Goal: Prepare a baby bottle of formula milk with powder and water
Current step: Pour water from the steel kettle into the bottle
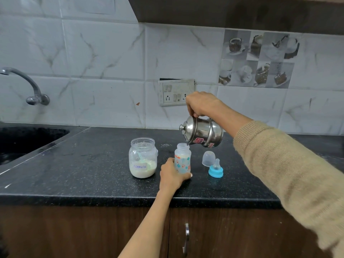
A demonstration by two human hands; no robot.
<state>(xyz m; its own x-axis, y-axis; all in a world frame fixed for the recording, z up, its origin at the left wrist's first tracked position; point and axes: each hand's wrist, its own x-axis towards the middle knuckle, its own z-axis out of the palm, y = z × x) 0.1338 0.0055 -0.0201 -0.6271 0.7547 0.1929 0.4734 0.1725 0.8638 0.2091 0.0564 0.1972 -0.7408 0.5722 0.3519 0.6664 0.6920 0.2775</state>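
A clear baby bottle (183, 157) with orange and blue prints stands open on the black counter (93, 175), milky liquid inside. My left hand (172, 175) wraps around its lower part. My right hand (202, 104) holds a lidded steel jug (203, 133) from above, tilted left with its spout right over the bottle's mouth. A clear jar (143, 157) labelled "Formula" stands open to the bottle's left, with white powder and a scoop inside. Right of the bottle lie the clear cap (208, 158) and the blue-ringed teat (216, 169).
A dark sink (22, 142) is set into the counter at far left, with a wall tap (28, 84) above it. A switch and socket plate (176, 92) sits on the tiled wall behind. Brown cabinet doors with a metal handle (186, 239) lie below the counter's edge.
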